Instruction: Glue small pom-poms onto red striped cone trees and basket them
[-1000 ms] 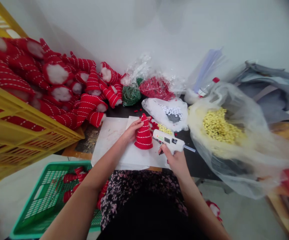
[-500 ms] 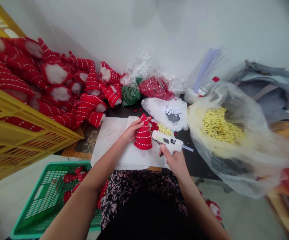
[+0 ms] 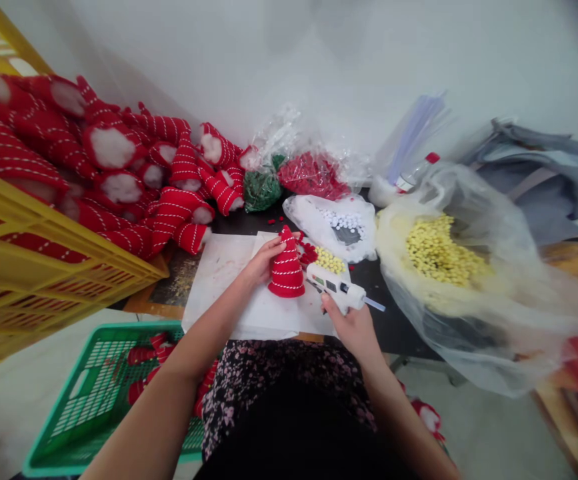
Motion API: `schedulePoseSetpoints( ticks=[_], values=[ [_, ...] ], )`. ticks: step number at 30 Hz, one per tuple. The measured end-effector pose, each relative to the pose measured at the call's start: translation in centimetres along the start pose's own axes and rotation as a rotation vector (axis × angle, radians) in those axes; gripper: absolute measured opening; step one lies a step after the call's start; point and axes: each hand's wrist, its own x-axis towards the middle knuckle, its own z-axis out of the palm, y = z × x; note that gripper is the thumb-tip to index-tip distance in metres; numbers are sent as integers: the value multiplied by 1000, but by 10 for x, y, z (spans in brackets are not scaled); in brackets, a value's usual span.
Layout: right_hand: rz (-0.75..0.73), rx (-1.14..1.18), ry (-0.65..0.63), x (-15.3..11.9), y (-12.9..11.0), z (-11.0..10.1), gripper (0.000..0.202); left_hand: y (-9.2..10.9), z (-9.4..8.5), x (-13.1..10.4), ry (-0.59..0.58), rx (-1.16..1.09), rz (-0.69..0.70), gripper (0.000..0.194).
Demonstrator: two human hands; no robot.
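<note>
A: What has changed with the glue gun (image 3: 333,281)?
B: It's angled more steeply, its back end lower than half a second ago, and more of the small yellow balls (image 3: 331,260) shows above it. The right hand (image 3: 355,328) is closed around its handle.
A: And the left hand (image 3: 262,265)?
B: Much as before, pinching the upper part of the striped red cone (image 3: 287,272), which stands upright over the white paper (image 3: 217,270). The nozzle is near the cone's right side; I can't tell if they touch.
A: How much room is there?
B: Paper stretches left of the cone towards the yellow crate (image 3: 76,267). The desk's (image 3: 399,328) front edge runs just before the lap, with the green basket (image 3: 111,327) lower down on the left. On the right, a dark strip of desk separates the gun from the big plastic bag (image 3: 393,257).
</note>
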Motion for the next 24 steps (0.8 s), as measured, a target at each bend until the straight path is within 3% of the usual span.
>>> schedulePoseSetpoints(
  ticks=[5,12,24],
  values=[
    [14,-16,64,0,-4,0,33,1,-2,2,-16,-15,-11,53],
    [-69,-7,-4,10,-11,7,29,1,-4,2,-42,-18,-2,54],
    [-58,-8,-7,12,-12,11,28,-1,-3,1,-78,19,-15,57]
  ],
)
